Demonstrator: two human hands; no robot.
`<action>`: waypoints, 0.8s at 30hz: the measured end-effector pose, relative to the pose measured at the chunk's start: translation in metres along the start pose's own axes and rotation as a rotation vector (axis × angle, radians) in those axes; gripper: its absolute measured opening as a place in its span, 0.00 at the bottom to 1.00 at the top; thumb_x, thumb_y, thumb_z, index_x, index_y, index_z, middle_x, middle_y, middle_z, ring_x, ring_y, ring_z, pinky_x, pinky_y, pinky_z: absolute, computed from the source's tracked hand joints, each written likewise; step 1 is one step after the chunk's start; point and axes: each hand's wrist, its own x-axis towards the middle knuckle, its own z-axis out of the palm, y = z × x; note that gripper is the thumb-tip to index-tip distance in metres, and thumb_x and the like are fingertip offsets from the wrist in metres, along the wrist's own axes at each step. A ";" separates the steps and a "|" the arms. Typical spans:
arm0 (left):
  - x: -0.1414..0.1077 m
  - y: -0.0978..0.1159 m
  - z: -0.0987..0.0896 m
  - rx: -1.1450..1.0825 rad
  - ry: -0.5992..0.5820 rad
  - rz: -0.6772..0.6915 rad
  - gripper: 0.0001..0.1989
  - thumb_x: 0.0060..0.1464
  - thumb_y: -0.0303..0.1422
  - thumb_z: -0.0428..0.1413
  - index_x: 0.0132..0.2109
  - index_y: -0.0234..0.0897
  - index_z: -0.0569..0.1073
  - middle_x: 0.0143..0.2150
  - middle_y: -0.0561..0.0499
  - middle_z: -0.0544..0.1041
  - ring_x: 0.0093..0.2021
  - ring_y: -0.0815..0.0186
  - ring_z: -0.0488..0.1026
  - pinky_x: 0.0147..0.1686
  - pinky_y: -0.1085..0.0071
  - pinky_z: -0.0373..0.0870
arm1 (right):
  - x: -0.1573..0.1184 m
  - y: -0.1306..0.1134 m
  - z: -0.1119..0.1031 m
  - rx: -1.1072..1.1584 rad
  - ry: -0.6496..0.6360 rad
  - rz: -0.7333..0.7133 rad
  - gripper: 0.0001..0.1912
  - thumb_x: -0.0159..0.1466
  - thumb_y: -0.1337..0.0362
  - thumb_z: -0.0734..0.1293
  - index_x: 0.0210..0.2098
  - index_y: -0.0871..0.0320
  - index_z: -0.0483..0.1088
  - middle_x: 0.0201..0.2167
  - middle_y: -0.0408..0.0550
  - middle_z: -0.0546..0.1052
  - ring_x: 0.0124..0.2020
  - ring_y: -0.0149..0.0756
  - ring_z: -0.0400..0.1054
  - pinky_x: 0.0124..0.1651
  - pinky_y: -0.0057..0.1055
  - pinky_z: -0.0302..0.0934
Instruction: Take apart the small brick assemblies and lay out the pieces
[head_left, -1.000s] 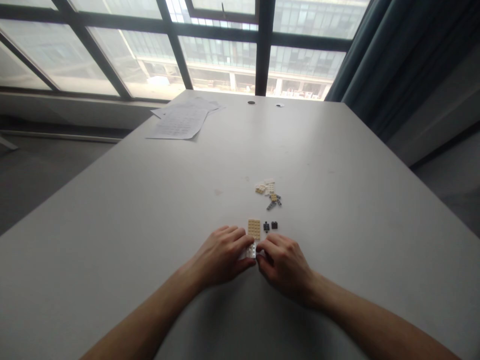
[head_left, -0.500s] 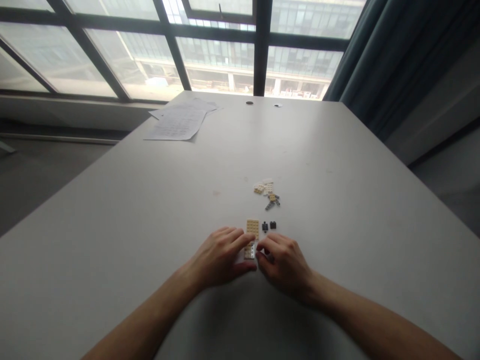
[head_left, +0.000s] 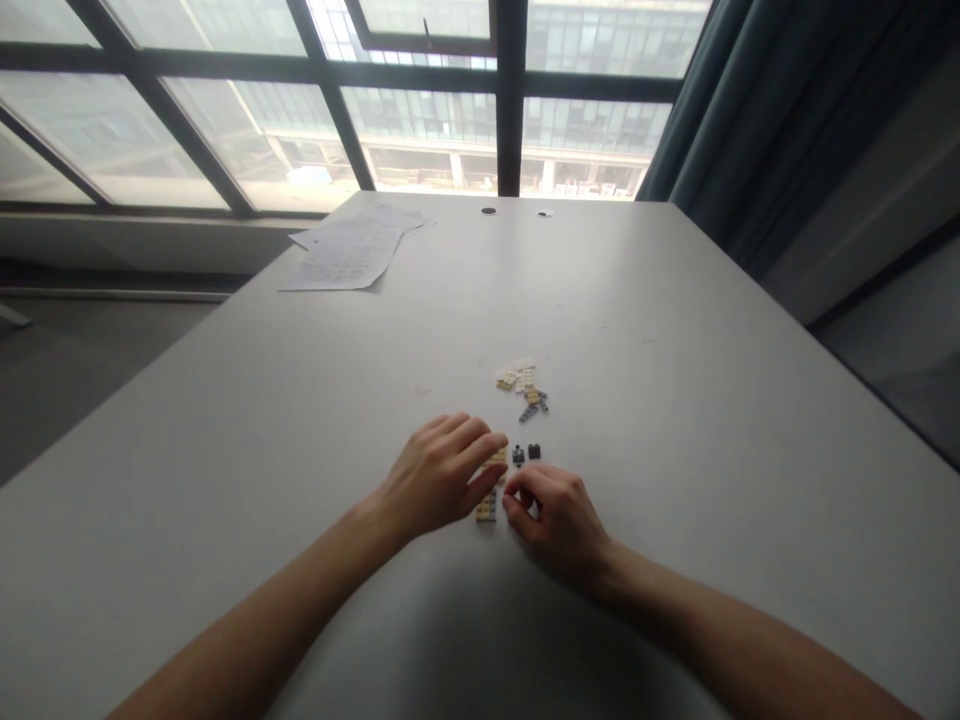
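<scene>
A tan studded building plate lies flat on the table, partly covered by my left hand. That hand hovers over it with thumb and fingers apart. Just below sits a smaller tan and grey studded piece. My right hand rests to the right of this piece, its thumb and forefinger curled together; whatever may be between them is hidden. Beyond the right hand are a small dark connector piece and a dark brick.
Farther up the white table lies a loose pile of white and tan plates, with grey pieces beside it. Printed papers are at the far left, before the window. A dark curtain hangs at the right.
My left hand has moved up and away from the lower tan and grey piece, over the tan plate. My right hand stays near its place. The view has shifted slightly.
</scene>
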 end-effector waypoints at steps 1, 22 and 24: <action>0.009 -0.005 0.000 0.038 -0.022 -0.013 0.08 0.61 0.33 0.50 0.45 0.38 0.71 0.40 0.47 0.75 0.39 0.62 0.70 0.40 0.64 0.66 | 0.000 0.000 0.001 -0.002 0.003 0.001 0.06 0.62 0.69 0.64 0.28 0.58 0.68 0.25 0.42 0.71 0.26 0.30 0.64 0.34 0.27 0.57; 0.090 -0.053 0.058 0.077 -0.192 -0.089 0.08 0.55 0.28 0.51 0.41 0.38 0.74 0.44 0.46 0.75 0.45 0.58 0.68 0.45 0.62 0.64 | 0.001 0.004 0.004 -0.003 -0.027 -0.012 0.03 0.58 0.70 0.66 0.30 0.57 0.70 0.26 0.42 0.73 0.27 0.31 0.65 0.34 0.26 0.57; 0.089 -0.053 0.058 0.066 -0.185 -0.095 0.08 0.55 0.29 0.52 0.41 0.38 0.74 0.44 0.46 0.75 0.45 0.58 0.68 0.45 0.62 0.64 | 0.001 0.003 0.004 0.003 -0.028 -0.014 0.03 0.58 0.70 0.66 0.30 0.57 0.70 0.26 0.42 0.73 0.27 0.31 0.65 0.34 0.26 0.57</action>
